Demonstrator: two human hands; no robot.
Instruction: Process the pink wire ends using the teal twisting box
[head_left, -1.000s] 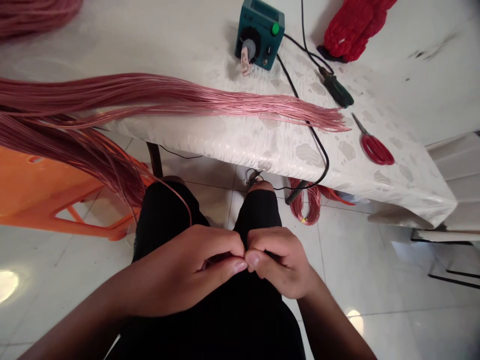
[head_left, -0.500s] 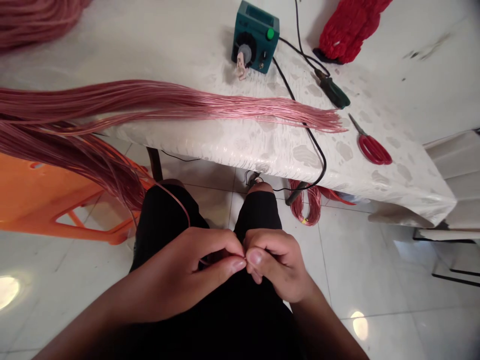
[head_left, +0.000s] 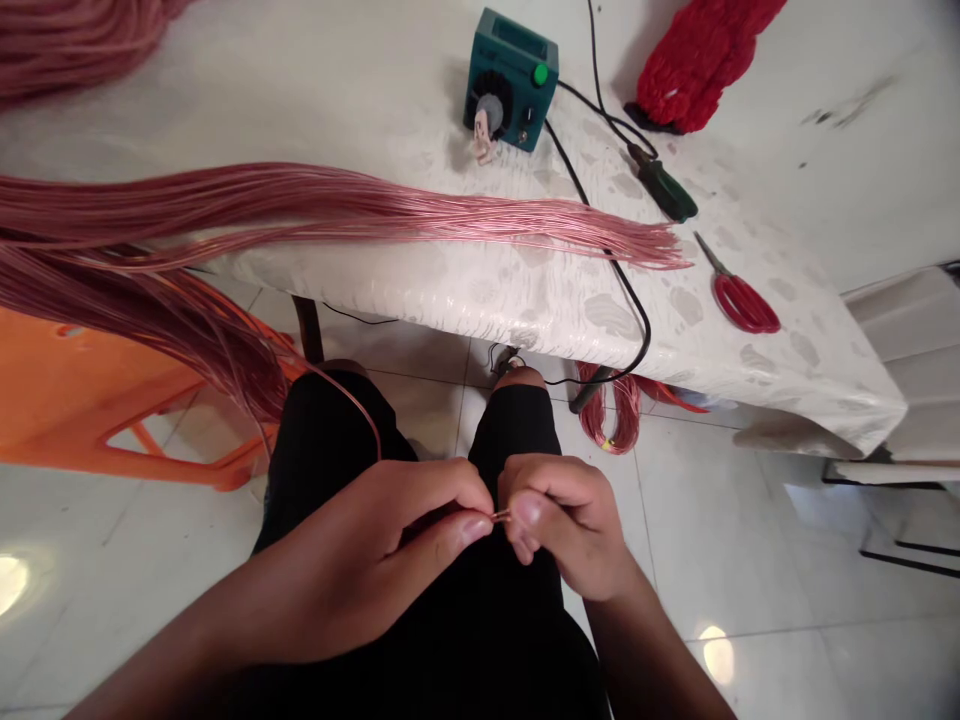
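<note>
A thin copper wire (head_left: 358, 408) arcs up from the left hand (head_left: 352, 570) over the left knee (head_left: 330, 425) into a long bundle of pink wires (head_left: 450, 215). The bundle lies across the counter (head_left: 480, 300) and droops off its edge, blocking the way up and left, with an orange plastic seat (head_left: 67, 390) below it. Ahead of the right hand (head_left: 566, 525), a narrow way leads past the right knee (head_left: 517, 425) toward the counter edge, where a black cable (head_left: 634, 300) hangs down. White floor tiles (head_left: 720, 560) spread to the right of that hand, the widest open room in view.
</note>
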